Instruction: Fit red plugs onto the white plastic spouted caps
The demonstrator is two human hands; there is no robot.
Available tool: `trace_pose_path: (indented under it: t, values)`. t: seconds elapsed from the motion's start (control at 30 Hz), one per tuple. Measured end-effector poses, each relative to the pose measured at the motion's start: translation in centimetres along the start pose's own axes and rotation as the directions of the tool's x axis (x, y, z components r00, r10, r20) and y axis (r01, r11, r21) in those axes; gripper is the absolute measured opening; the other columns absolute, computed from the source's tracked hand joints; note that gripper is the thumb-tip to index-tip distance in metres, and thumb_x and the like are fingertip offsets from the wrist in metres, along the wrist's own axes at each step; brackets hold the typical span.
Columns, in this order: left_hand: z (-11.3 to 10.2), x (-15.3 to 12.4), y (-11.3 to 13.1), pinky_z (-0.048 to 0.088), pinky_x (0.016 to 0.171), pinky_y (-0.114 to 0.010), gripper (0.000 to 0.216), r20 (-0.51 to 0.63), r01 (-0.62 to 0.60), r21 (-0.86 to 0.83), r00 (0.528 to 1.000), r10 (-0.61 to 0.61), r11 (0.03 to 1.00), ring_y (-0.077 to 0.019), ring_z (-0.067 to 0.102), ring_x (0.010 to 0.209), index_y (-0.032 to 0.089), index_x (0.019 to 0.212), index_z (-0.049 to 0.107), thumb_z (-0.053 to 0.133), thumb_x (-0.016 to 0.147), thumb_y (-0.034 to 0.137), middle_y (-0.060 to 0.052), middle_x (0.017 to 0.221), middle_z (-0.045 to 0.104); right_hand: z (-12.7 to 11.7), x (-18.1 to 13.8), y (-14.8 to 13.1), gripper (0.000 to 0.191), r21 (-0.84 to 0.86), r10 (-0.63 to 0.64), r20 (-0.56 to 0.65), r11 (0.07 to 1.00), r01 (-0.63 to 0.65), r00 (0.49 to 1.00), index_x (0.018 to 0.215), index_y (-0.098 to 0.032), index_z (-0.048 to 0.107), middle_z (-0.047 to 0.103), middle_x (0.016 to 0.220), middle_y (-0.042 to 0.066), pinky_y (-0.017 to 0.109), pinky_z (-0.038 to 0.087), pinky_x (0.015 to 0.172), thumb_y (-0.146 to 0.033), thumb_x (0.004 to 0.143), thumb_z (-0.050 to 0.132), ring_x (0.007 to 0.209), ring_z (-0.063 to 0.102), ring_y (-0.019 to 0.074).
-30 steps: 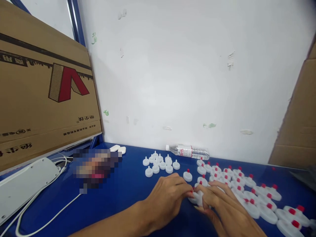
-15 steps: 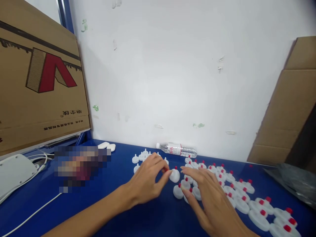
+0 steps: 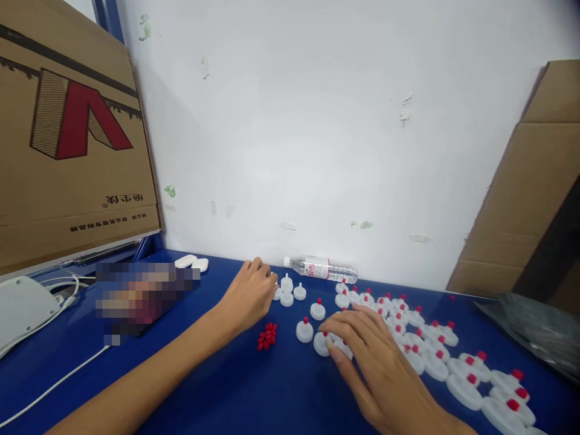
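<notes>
My left hand (image 3: 251, 293) reaches to the back of the table, its fingers curled down at a small group of white nozzle caps (image 3: 286, 297) without red tips. Its fingertips are hidden, so whatever they hold does not show. My right hand (image 3: 374, 356) hovers over the left part of a large group of white nozzle caps with red tips (image 3: 435, 365). Its fingers are apart, with the thumb and forefinger close beside one red-tipped cap (image 3: 322, 344). Between the hands lies a small pile of loose red tips (image 3: 267, 336).
A clear plastic bottle (image 3: 342, 271) lies on its side against the white wall. On the left are a cardboard box (image 3: 86, 175), a white device with cables (image 3: 27, 307) and a blurred object (image 3: 140, 299). Grey plastic (image 3: 534, 332) and folded cardboard (image 3: 512, 193) are at right.
My left hand has moved left and back to the untipped caps, uncovering the red pile. A red-tipped cap that was beside its fingers now stands apart on the table. The view shifted slightly.
</notes>
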State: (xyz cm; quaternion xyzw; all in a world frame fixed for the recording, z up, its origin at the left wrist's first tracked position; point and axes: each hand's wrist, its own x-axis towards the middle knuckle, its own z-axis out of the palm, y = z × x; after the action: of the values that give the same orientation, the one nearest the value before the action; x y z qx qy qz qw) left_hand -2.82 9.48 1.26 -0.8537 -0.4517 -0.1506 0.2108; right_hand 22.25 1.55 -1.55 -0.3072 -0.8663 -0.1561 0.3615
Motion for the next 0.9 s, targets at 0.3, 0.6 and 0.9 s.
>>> trace_pose_path:
  t: [0.3, 0.6, 0.9]
  values:
    - [0.9, -0.2, -0.7, 0.040, 0.073, -0.041, 0.024, 0.024, -0.013, 0.032, 1.000, 0.012, 0.999, -0.0300, 0.056, 0.082, 0.014, 0.077, 0.067, 0.050, 0.094, 0.008, -0.013, 0.077, 0.068, 0.3, -0.4, 0.1, 0.030, 0.062, 0.032, 0.038, 0.998, -0.035, 0.999, 0.126, -0.023, 0.057, 0.069, 0.109, 0.004, 0.051, 0.036, 0.106, -0.012, 0.101, 0.044, 0.104, 0.063, 0.0222]
    - [-1.3, -0.8, 3.6, 0.041, 0.087, -0.035, 0.019, -0.380, -0.413, -0.345, 0.883, 0.277, 0.843, -0.0189, 0.059, 0.090, 0.017, 0.099, 0.065, 0.048, 0.105, 0.021, -0.005, 0.089, 0.072, 0.8, -1.1, 0.7, 0.055, -0.067, 0.141, 0.021, 0.988, -0.139, 0.990, 0.149, -0.019, 0.040, 0.067, 0.125, 0.009, 0.052, 0.029, 0.114, -0.036, 0.100, 0.059, 0.116, 0.062, 0.0261]
    - [-0.8, -0.3, 2.1, 0.043, 0.086, -0.035, 0.020, -0.216, -0.306, -0.481, 0.950, 0.227, 0.822, -0.0211, 0.058, 0.095, 0.017, 0.108, 0.069, 0.051, 0.105, 0.023, -0.006, 0.095, 0.072, 0.9, -1.0, 0.6, 0.030, 0.030, 0.159, -0.020, 0.987, -0.158, 0.987, 0.125, -0.022, 0.060, 0.072, 0.108, 0.002, 0.053, 0.017, 0.121, -0.024, 0.096, 0.064, 0.100, 0.067, 0.0201]
